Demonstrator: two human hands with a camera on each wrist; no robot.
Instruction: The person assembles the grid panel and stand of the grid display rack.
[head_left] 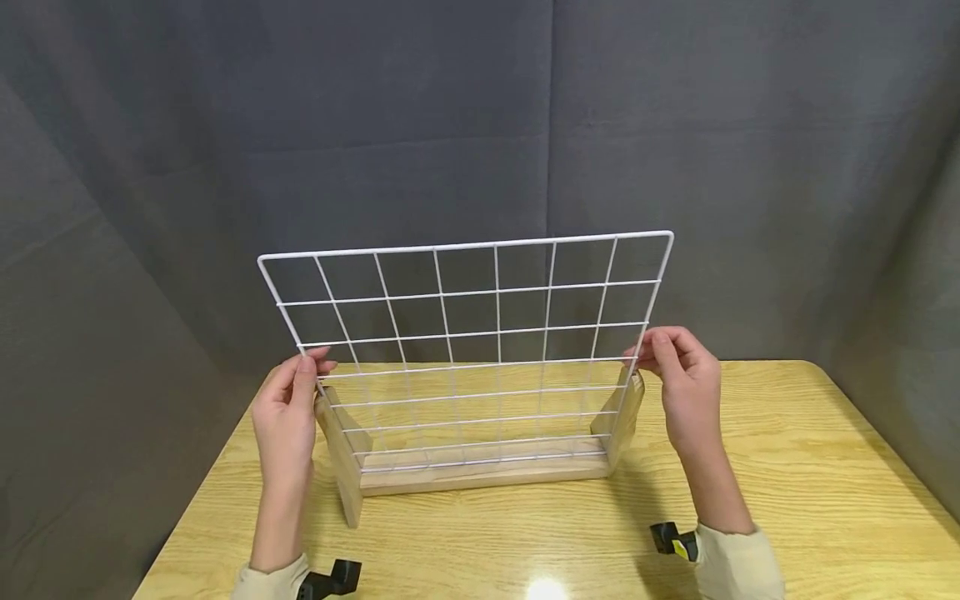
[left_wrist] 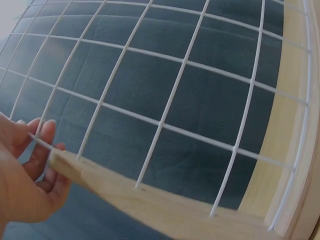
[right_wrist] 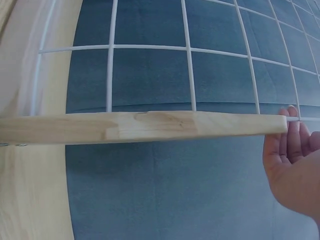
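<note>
So there's a white wire grid panel standing upright in a wooden base, which sits on the yellowish wood desk. The left hand has its fingers pinched on the panel's left edge, just above the base's left upright. The right hand does the same on the panel's right edge, right above the base's right upright. Behind the panel hangs a grey cloth backdrop. Cream sleeves cover both wrists, nearer the camera than the base.
</note>
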